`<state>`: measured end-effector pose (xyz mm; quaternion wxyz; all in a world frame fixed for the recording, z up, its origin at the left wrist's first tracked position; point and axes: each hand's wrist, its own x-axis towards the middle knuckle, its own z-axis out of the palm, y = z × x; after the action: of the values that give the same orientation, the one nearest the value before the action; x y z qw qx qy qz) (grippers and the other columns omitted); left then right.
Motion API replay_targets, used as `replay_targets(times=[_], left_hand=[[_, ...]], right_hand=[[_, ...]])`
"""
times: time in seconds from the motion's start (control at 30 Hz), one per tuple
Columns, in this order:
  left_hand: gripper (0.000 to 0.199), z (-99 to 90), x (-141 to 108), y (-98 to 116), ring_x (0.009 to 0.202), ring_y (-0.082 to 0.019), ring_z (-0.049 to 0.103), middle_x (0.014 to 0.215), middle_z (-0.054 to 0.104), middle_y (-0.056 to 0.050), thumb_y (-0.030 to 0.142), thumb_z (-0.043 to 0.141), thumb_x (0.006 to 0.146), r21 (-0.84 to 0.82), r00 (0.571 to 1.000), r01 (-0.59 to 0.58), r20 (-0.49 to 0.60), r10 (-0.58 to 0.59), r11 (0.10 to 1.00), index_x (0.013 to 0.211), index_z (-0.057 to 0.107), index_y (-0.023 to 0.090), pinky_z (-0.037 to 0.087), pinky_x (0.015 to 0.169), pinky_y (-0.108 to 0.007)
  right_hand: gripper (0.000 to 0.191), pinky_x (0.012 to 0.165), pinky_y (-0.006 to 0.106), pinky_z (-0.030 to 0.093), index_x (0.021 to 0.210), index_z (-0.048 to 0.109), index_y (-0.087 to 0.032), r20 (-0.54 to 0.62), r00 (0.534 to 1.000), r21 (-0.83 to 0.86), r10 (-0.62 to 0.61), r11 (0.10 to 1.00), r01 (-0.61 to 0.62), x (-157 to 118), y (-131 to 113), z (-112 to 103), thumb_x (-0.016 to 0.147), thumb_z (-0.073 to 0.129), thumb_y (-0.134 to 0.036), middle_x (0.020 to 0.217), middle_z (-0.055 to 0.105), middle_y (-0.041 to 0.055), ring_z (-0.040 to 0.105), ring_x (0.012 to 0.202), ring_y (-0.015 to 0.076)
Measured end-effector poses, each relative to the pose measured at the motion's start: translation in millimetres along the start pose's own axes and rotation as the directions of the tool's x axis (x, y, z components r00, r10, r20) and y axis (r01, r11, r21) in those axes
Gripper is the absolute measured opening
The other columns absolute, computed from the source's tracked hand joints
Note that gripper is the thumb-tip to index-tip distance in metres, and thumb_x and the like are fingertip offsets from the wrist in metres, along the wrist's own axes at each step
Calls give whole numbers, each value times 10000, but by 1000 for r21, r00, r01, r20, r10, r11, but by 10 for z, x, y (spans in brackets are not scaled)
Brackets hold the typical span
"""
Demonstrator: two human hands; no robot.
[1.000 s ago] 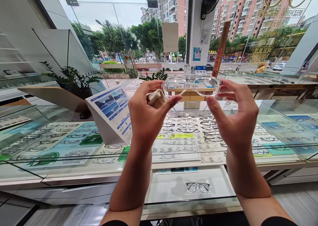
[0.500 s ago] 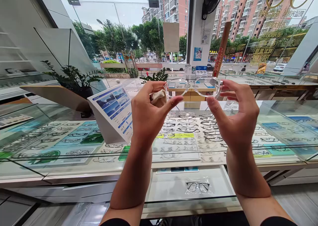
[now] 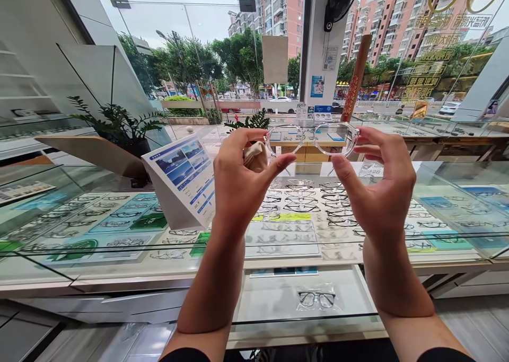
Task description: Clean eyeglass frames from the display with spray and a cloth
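Clear-framed eyeglasses (image 3: pixel 308 131) are held up in front of me above the glass counter, lenses facing me. My left hand (image 3: pixel 242 179) grips their left edge between fingers and thumb, and a crumpled beige cloth (image 3: pixel 256 155) is tucked in the same hand. At the other edge, my right hand (image 3: pixel 379 179) pinches the frame near the hinge, its thumb below the right lens. The folded-out temples are mostly hidden behind the lenses and hands.
Rows of eyeglasses (image 3: pixel 300 200) lie inside the glass display counter (image 3: pixel 222 266). Below, an open drawer (image 3: pixel 270 303) holds dark-framed glasses (image 3: pixel 317 299) in a plastic bag. A tent-shaped sign (image 3: pixel 181 182) stands left of my hands, near a potted plant (image 3: pixel 119 126).
The eyeglasses and both hands have shifted very slightly to the right in view. The grip on the frame and the cloth stays the same.
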<state>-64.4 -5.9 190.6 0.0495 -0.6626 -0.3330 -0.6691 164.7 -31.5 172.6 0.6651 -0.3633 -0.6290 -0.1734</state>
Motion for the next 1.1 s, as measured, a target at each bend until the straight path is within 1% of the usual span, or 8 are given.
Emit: replay_targets(times=[0.2, 0.43, 0.6, 0.73, 0.9, 0.97, 1.03, 1.1], left_hand=[[488, -3, 1, 37, 1027, -264, 732, 1090, 782, -48, 585, 961, 789, -3, 1000, 25, 15, -25, 1000, 1149, 761, 324, 603, 846, -424], [457, -17, 1, 66, 1036, -276, 715, 1084, 768, -46, 571, 955, 805, 17, 1000, -7, 11, 7, 1000, 1149, 747, 353, 610, 832, -449], [444, -24, -3, 78, 1094, -299, 704, 1076, 747, -48, 548, 956, 809, 41, 999, -45, -28, 46, 998, 1163, 743, 385, 612, 838, -485], [481, -39, -7, 75, 1187, -318, 685, 1155, 724, -57, 550, 966, 794, -8, 999, -30, -24, 29, 1000, 1191, 743, 393, 610, 827, -494], [500, -46, -2, 74, 1174, -322, 685, 1156, 725, -71, 585, 968, 781, 25, 997, -55, -53, 57, 998, 1195, 759, 401, 633, 854, -514], [505, -32, 11, 60, 1166, -314, 693, 1177, 737, -69, 585, 959, 794, 32, 994, -88, -69, 90, 996, 1211, 761, 379, 627, 911, -522], [495, -10, 33, 25, 1153, -306, 705, 1188, 758, -61, 568, 946, 820, 25, 985, -140, -94, 141, 990, 1228, 764, 356, 608, 957, -533], [489, 16, 56, -31, 1161, -310, 713, 1210, 780, -55, 557, 936, 834, 16, 981, -161, -107, 162, 987, 1247, 760, 363, 600, 967, -543]], right_hand=[[472, 954, 587, 641, 1384, 684, -333, -2, 1000, -3, 8, 1000, -8, 1, 17, 13, 950, 781, -490, 1258, 741, 85, 748, 1034, 307], [453, 932, 574, 647, 1377, 683, -302, 14, 1000, 20, 6, 1000, -6, 10, 50, 34, 970, 759, -485, 1245, 735, 93, 754, 1046, 305], [452, 908, 534, 665, 1372, 682, -282, 64, 997, 57, 33, 998, -37, 10, 83, 55, 981, 739, -500, 1250, 737, 98, 759, 1051, 288], [433, 903, 511, 663, 1366, 687, -283, 109, 991, 94, 71, 992, -81, 4, 111, 72, 978, 746, -466, 1269, 752, 92, 764, 1058, 277], [453, 898, 495, 663, 1384, 671, -277, 138, 987, 114, 78, 989, -94, 4, 140, 87, 976, 751, -458, 1276, 754, 95, 767, 1087, 280], [464, 897, 487, 665, 1394, 655, -288, 126, 990, 124, 61, 989, -77, 10, 150, 107, 976, 758, -459, 1289, 746, 93, 764, 1113, 282], [471, 893, 486, 664, 1388, 650, -288, 68, 998, 129, 17, 991, -26, 15, 151, 142, 967, 777, -457, 1298, 733, 94, 760, 1136, 287], [463, 881, 500, 662, 1374, 650, -284, -5, 999, 108, -40, 993, 40, 14, 141, 188, 965, 783, -456, 1294, 724, 98, 750, 1152, 299]])
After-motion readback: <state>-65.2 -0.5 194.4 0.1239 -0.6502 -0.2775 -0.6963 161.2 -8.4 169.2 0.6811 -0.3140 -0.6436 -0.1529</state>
